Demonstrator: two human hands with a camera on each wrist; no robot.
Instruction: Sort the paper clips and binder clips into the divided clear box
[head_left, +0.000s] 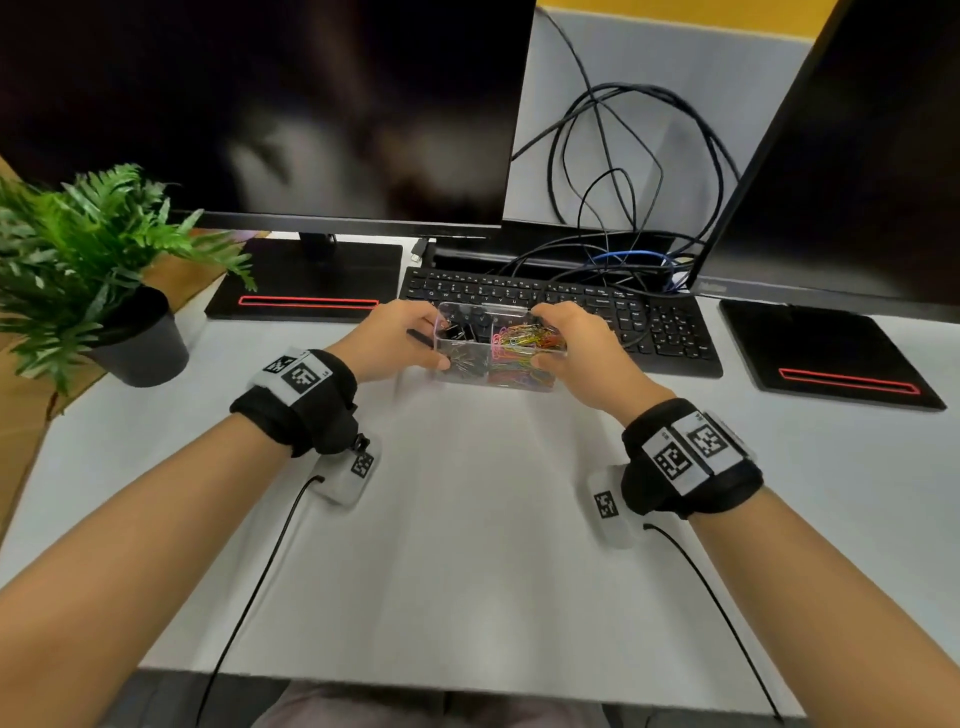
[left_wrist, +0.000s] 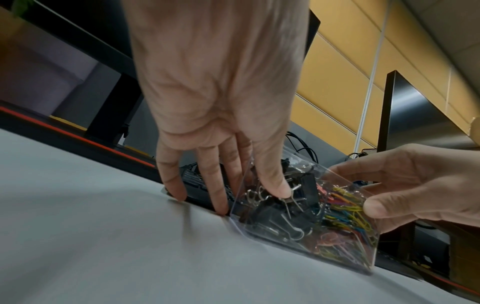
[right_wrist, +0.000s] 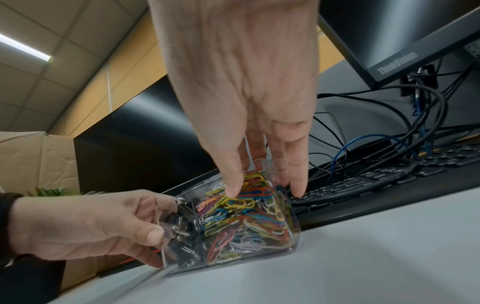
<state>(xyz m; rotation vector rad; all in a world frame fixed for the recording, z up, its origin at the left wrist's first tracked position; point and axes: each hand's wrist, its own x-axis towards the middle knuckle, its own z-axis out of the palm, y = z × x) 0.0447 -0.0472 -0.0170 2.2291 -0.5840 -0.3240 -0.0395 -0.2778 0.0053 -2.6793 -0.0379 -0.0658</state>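
Observation:
A clear divided box (head_left: 483, 307) is at the front edge of the keyboard, its base at the table surface in the wrist views. Black binder clips (head_left: 460, 332) fill its left compartment and coloured paper clips (head_left: 524, 338) its right. My left hand (head_left: 415, 338) grips the box's left end, thumb on the near wall and fingers over the far rim. My right hand (head_left: 558, 338) grips the right end the same way. The left wrist view shows the box (left_wrist: 335, 174) and binder clips (left_wrist: 275, 216). The right wrist view shows the paper clips (right_wrist: 246, 216) through the wall (right_wrist: 207, 181).
A black keyboard (head_left: 597, 306) lies right behind the box. Two dark monitors stand on flat black bases (head_left: 306, 280) (head_left: 826, 353). Tangled cables (head_left: 623, 182) hang between them. A potted plant (head_left: 104, 270) stands at the left. The grey table (head_left: 467, 519) stretches toward me.

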